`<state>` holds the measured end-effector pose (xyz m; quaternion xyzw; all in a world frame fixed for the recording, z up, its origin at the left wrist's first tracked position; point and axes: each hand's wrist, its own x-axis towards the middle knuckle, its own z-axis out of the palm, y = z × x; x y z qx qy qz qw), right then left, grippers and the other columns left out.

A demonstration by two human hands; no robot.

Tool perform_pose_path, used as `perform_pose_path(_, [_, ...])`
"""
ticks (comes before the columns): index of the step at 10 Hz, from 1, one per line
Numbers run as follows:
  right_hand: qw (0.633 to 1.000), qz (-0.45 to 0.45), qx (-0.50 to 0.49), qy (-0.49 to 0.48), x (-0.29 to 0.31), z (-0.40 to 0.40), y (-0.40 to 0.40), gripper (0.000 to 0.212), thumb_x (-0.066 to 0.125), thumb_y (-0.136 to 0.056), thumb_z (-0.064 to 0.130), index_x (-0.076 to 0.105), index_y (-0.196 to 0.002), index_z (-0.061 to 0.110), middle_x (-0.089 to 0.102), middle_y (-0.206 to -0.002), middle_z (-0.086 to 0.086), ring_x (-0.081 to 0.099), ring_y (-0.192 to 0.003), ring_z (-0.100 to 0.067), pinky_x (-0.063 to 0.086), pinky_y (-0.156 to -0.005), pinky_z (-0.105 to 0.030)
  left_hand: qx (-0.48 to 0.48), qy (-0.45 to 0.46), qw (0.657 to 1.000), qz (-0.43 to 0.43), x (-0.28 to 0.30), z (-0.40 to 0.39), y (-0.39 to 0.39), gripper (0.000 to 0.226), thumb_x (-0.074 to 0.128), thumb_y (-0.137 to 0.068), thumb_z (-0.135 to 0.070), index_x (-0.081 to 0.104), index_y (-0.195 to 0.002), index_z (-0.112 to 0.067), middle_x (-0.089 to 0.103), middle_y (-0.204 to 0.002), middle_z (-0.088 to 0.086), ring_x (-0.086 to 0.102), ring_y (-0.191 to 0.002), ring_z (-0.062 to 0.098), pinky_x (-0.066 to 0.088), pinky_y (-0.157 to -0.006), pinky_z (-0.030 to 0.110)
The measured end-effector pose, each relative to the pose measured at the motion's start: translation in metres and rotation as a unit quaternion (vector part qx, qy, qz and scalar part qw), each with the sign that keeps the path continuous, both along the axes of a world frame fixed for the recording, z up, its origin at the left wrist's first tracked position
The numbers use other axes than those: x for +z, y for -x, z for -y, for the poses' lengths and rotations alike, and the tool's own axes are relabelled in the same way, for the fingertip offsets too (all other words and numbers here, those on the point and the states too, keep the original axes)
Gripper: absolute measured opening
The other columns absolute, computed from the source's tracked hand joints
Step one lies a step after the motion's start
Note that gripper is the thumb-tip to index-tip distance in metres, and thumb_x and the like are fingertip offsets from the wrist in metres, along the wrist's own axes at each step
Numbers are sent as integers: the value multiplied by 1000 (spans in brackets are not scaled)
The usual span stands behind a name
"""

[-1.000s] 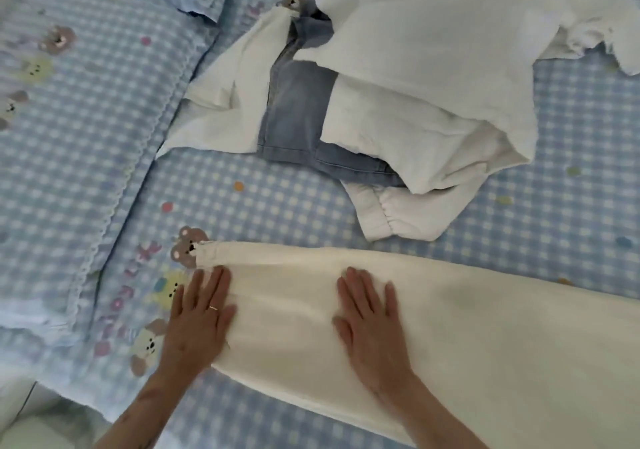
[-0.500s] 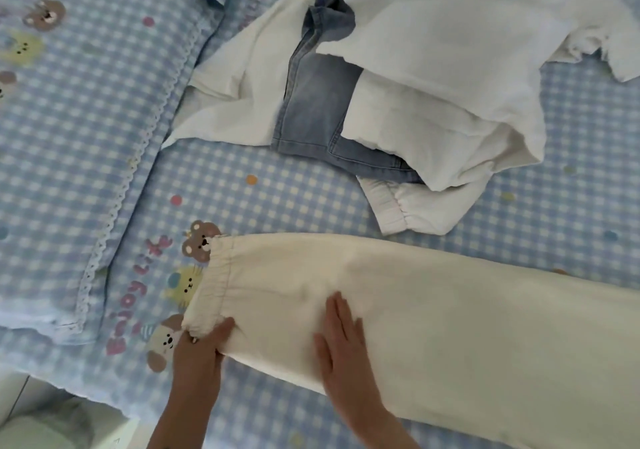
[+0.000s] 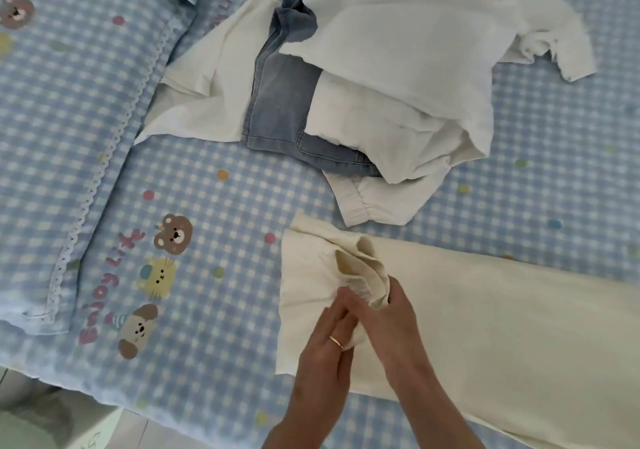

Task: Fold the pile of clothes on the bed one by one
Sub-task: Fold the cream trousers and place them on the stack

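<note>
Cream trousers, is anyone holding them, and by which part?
Yes. Both hands hold the cream trousers at the elastic cuff end, folded over: right hand grips it, left hand alongside.

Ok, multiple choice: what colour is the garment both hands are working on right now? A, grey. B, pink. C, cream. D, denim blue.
C: the left hand and right hand both hold the bunched cuff of the cream trousers; the blue jeans lie untouched in the pile.
</note>
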<state>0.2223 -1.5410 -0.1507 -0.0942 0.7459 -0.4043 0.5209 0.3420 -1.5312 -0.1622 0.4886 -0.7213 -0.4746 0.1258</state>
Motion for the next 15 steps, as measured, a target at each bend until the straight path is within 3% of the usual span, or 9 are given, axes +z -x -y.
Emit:
perform_pose_path(1, [998, -43, -30, -23, -11, -18, 24, 20, 76, -75, 26, 63, -90, 27, 72, -81, 10, 67, -72, -2, 51, -66, -22, -69, 96, 993, -27, -15, -10, 14, 62, 54, -87, 9, 39, -141, -18, 35, -150, -4, 32, -139, 12, 26, -113, 24])
perform_pose_path(3, [996, -55, -58, -46, -38, -70, 76, 11, 71, -83, 23, 66, -91, 20, 73, -86, 2, 69, -79, -14, 55, -71, -32, -193, 161, 967, 28, -31, -25, 11, 49, 37, -99, -35, 40, -141, -9, 33, -151, 8, 27, -142, 18, 27, -113, 36])
perform_pose_path(5, [987, -119, -48, -99, -72, -122, 122, 30, 64, -89, 21, 59, -116, 8, 66, -108, -8, 62, -100, -24, 48, -85, -34, -156, 111, 951, 242, -67, -16, 11, 71, 7, -97, -50, 34, -142, -1, 27, -151, 17, 21, -142, 26, 11, -114, 34])
perform_pose_path(6, [987, -99, -26, -126, -81, -138, 129, 33, 62, -90, 20, 56, -120, 7, 64, -113, -10, 60, -104, -25, 43, -84, -30, -203, 117, 927, 294, -77, -17, 10, 66, 23, -94, -47, 45, -137, -1, 35, -147, 19, 33, -137, 32, 9, -112, 32])
perform_pose_path(7, [938, -298, 21, -178, -78, -138, 125, 44, 57, -92, 23, 44, -130, 5, 55, -123, -17, 54, -112, -36, 42, -87, -39, -182, 145, 934, 272, -78, -15, 24, 64, 22, -97, -43, 37, -140, 2, 31, -150, 19, 20, -141, 26, 10, -114, 35])
perform_pose_path(8, [823, -524, 195, -102, -78, -121, 114, 56, 40, -96, 34, 33, -146, 11, 35, -149, -16, 33, -137, -34, 26, -110, -51, -207, 180, 933, 235, -84, -5, 62, 62, 26, -97, -42, 26, -146, -4, 19, -155, 15, 12, -144, 25, 12, -114, 40])
perform_pose_path(11, [812, -464, 335, -112, -139, -116, 121, 61, 28, -94, 48, 26, -149, 21, 15, -158, -8, 13, -145, -29, 19, -112, -60, -283, 211, 890, 287, -134, 24, 78, 65, 26, -96, -49, 8, -151, -20, 1, -159, 4, -2, -147, 18, 0, -118, 38])
perform_pose_path(13, [854, -484, 164, -101, -110, -172, 173, 55, 28, -100, 34, 16, -151, 19, 11, -159, -7, 9, -147, -22, 5, -118, -45, -330, 207, 903, 183, -90, -40, 130, 59, 22, -99, -38, 28, -145, -2, 20, -155, 14, 16, -144, 26, 13, -114, 40])
perform_pose_path(15, [855, -390, -18, -340, -95, -277, 249, 64, 47, -95, 30, 21, -148, 4, 31, -151, -18, 33, -136, -34, 28, -109, -45, -374, 207, 892, 148, -81, -98, 237, 50, 51, -90, -23, 47, -135, 1, 38, -146, 19, 37, -135, 34, 33, -109, 50])
